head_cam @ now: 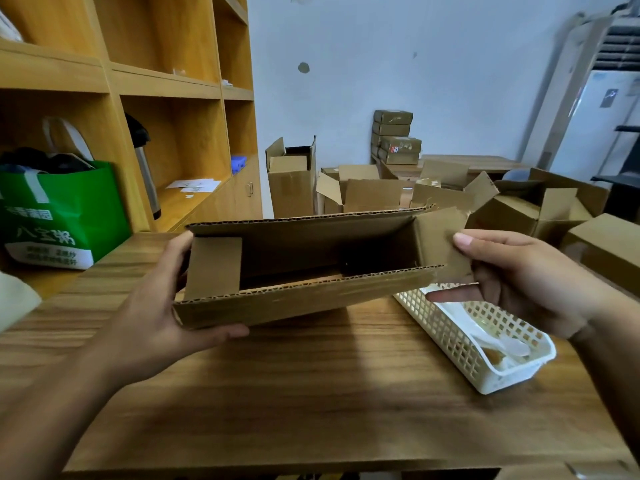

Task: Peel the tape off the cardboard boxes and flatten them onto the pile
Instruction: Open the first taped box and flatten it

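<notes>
I hold a long, narrow cardboard box (304, 268) above the wooden table (311, 393), its open side turned toward me so I see into it. My left hand (152, 306) grips the box's left end, fingers under the bottom edge and thumb behind. My right hand (519, 278) pinches the small end flap on the right, thumb on top and fingers below. No tape shows on the box from here. Beyond the table, several opened cardboard boxes (363, 192) lie in a loose heap on the floor.
A white plastic basket (446, 337) with scraps of peeled tape sits on the table under my right hand. A green bag (65, 216) stands at the left by the wooden shelving (166, 109). Sealed boxes (396, 138) are stacked by the far wall.
</notes>
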{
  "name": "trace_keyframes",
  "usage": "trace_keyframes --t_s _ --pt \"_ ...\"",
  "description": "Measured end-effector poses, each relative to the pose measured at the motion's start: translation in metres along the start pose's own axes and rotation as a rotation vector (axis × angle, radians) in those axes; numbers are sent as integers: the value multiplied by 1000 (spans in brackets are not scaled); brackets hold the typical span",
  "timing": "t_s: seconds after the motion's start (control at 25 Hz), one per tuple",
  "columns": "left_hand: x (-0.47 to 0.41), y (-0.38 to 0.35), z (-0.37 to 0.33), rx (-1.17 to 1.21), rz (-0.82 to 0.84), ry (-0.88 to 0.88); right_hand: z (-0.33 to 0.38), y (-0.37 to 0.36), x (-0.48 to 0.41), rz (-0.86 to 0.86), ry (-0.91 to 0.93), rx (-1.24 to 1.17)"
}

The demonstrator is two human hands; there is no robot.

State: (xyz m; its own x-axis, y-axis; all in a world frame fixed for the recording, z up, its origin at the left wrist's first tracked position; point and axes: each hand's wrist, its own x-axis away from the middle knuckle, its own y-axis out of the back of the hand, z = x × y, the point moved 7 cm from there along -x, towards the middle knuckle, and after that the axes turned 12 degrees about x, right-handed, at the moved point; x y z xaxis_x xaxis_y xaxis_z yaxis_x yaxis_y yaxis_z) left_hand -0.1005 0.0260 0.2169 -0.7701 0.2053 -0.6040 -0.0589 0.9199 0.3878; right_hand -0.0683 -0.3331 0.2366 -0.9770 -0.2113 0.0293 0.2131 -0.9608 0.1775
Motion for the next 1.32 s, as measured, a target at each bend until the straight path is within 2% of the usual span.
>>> trace_keyframes --t_s 0.08,0.28,0.36,0.44,0.52,0.64,0.72,0.8,0.88,0.96,1.32 --pt "-1 -4 -2 9 33 -14 -3 0 1 -17 4 9" --pt "-4 -12 -7 19 69 -30 6 -4 11 -74 67 229" --pt "-6 -15 -6 10 78 -23 17 0 19 -199 186 368" --pt "-5 -15 -3 -9 84 1 37 9 31 -433 375 559" --pt "-5 -15 0 -36 95 26 54 1 42 -508 545 653" --pt "-7 -17 -2 -48 100 39 79 -52 46 -379 674 767" --pt "-9 -20 -5 -55 107 35 89 -104 53 -217 737 973" --pt "-10 -24 -7 -75 115 18 88 -139 51 -25 638 1040" --pt "-11 -26 -9 -83 108 5 82 -153 38 93 522 1119" --pt "-12 -26 -10 -84 91 -8 78 -160 28 154 428 1146" --pt "-13 -26 -1 -131 55 35 65 -164 25 165 438 1036"
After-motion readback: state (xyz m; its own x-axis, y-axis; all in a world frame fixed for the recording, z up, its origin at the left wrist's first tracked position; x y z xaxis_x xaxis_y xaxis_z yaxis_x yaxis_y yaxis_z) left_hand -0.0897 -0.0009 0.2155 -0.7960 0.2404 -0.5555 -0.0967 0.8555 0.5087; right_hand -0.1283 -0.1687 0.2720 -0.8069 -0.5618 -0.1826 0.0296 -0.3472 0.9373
